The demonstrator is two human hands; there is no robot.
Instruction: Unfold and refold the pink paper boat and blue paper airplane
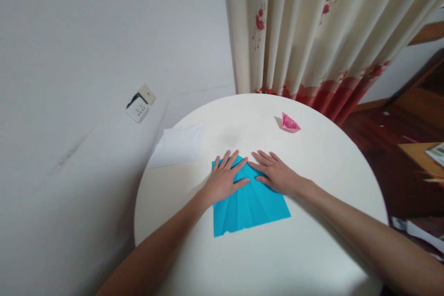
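The blue paper [248, 206], lying mid-table [312, 249] nearer than the pink folded paper [289, 123], is pressed flat by the open left hand [225, 179] and right hand [275, 175], its far edge hidden beneath them, nothing gripped.

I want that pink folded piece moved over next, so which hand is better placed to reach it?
Probably the right hand: the pink paper piece lies on its side, beyond its fingertips. The left hand would have to cross over. Both rest flat on the blue paper.

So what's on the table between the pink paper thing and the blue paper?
Nothing: in the head view only bare white table lies between the pink paper shape and the blue paper.
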